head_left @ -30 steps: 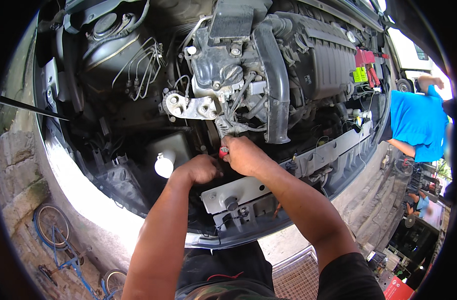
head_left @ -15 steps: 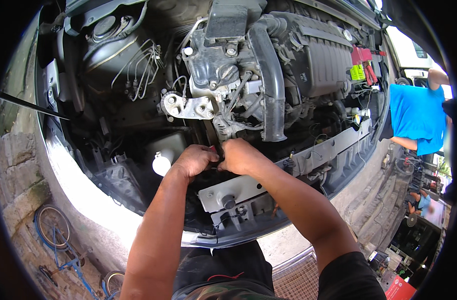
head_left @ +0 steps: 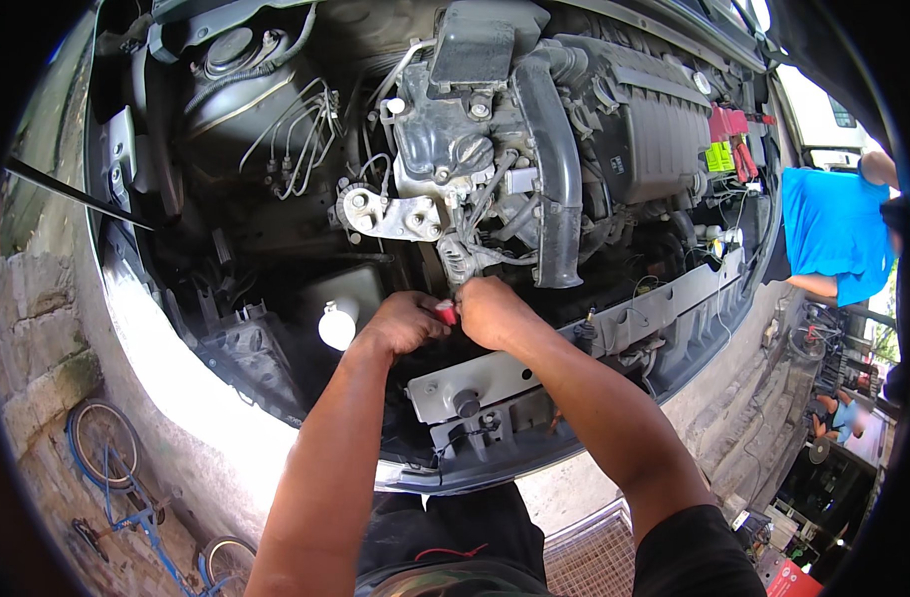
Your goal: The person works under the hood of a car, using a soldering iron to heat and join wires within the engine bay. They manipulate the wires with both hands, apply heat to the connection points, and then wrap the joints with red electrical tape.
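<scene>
Red thing (head_left: 445,312): btwn L hand (head_left: 405,323) & R hand (head_left: 490,311), near engine (head_left: 435,149); most is hid, can't tell long way or where tip points.
L hand: pinches red thing.
R hand: curled right beside it, can't tell grip.
Vs 0.5 s ago: more red shows.
Grey tank (head_left: 360,286): white cap (head_left: 337,326) at front, can't see in.
</scene>
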Available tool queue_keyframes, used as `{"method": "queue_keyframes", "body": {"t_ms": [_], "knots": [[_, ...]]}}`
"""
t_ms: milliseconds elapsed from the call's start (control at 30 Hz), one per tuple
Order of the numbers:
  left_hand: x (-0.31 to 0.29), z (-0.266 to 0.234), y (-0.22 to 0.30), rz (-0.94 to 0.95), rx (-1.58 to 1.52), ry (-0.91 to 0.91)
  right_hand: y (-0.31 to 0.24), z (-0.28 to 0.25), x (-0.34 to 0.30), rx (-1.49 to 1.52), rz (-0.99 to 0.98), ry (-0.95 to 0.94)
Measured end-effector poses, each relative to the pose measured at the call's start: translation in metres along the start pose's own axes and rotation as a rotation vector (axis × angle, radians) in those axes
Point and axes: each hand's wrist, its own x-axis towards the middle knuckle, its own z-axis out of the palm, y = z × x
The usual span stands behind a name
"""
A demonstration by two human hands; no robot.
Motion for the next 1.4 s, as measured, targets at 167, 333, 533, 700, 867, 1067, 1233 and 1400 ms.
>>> {"method": "queue_keyframes", "body": {"t_ms": [167,333,533,700,867,1067,1233,1400], "knots": [[-0.009,0.0,0.016,0.056,0.264,-0.041,-0.01,-0.016,-0.013,-0.068,0.029,-0.014],[0.002,0.011,0.001,0.083,0.33,-0.011,-0.023,-0.031,-0.019,-0.092,0.041,-0.098],[0.009,0.023,-0.015,0.348,0.422,0.018,-0.045,-0.034,-0.018,-0.244,-0.052,-0.078],[0.016,0.024,-0.015,0.23,0.667,0.074,-0.041,-0.025,-0.02,-0.41,-0.416,0.227],[-0.001,0.014,0.007,0.083,0.377,0.002,-0.013,-0.023,-0.042,-0.386,-0.277,0.34],[0.005,0.019,-0.007,0.302,0.313,-0.233,-0.036,-0.035,-0.037,-0.262,-0.098,0.21],[0.014,0.013,-0.02,0.41,0.647,0.055,-0.049,-0.024,-0.025,-0.171,-0.424,0.281],[0.008,0.01,-0.004,0.063,0.286,-0.021,-0.018,-0.053,-0.067,-0.213,-0.194,0.4]]}}
